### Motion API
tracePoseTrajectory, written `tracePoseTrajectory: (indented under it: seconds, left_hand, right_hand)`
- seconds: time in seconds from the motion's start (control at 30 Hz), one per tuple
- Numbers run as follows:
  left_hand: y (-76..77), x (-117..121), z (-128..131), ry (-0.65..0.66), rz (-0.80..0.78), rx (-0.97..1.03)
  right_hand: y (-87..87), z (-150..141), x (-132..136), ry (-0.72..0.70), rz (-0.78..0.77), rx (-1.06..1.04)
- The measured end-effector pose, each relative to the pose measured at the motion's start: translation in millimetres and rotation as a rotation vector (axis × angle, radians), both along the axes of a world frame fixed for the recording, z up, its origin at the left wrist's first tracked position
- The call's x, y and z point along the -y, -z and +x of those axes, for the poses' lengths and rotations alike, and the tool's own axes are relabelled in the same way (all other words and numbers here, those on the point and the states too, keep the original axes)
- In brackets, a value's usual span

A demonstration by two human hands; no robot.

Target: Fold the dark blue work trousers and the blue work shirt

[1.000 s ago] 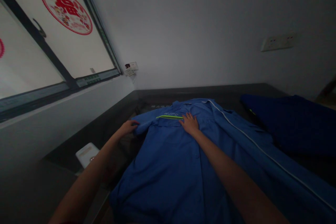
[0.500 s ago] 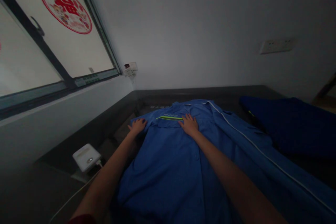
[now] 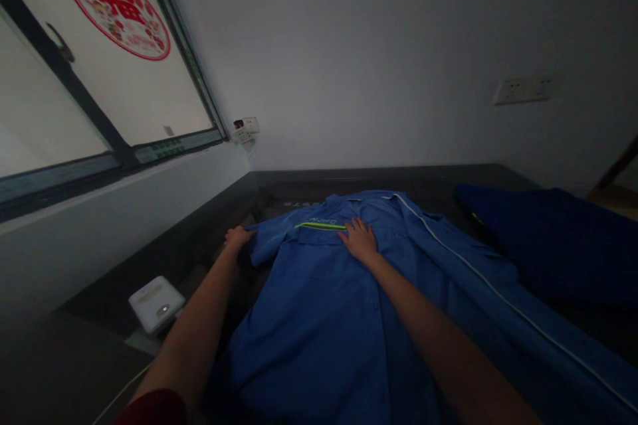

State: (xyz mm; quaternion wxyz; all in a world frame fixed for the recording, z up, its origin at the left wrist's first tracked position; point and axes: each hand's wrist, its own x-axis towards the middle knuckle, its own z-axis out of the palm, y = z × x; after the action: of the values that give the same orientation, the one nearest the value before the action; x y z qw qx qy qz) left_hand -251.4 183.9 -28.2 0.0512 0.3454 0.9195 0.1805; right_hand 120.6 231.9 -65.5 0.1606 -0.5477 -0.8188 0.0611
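Observation:
A blue work jacket (image 3: 319, 305) lies spread on a dark surface, its collar end toward the wall. A yellow-green strip and pale lettering mark its chest, and white piping runs along the sleeve on the right. My right hand (image 3: 361, 239) rests flat on the chest beside the strip, fingers spread. At the outer end of the left-side sleeve (image 3: 266, 244), my left hand (image 3: 238, 238) is closed on the cloth with the thumb toward the jacket; its fingertips are partly hidden.
Dark blue folded cloth (image 3: 553, 246) lies at the right. A white box-shaped device (image 3: 155, 304) with a cable stands left of my left forearm. Wall sockets (image 3: 526, 89) and a window with a red round sticker (image 3: 117, 8) are beyond.
My left hand has moved left from lying on the sleeve to its outer end, and the sleeve now stretches further out. My right hand stays on the chest.

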Motion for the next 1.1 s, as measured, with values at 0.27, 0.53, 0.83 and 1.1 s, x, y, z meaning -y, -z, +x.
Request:
tracePoseTrajectory:
  seconds: [0.27, 0.53, 0.83, 1.1]
  left_hand:
    - [-5.8, 11.9, 1.1, 0.109, 0.115, 0.124]
    - [3.0, 19.2, 19.2, 0.370, 0.046, 0.138]
    - [5.7, -5.5, 10.1, 0.329, 0.011, -0.076]
    - [-1.6, -15.9, 0.5, 0.220, -0.041, -0.108]
  right_hand:
    - [0.2, 0.0, 0.4, 0.004, -0.011, -0.013]
    - [-3.5, -0.2, 2.9, 0.010, -0.016, -0.024]
    - [-4.6, -10.9, 8.3, -0.005, -0.039, -0.035]
    - [-7.0, -41.1, 15.9, 0.008, -0.048, -0.069]
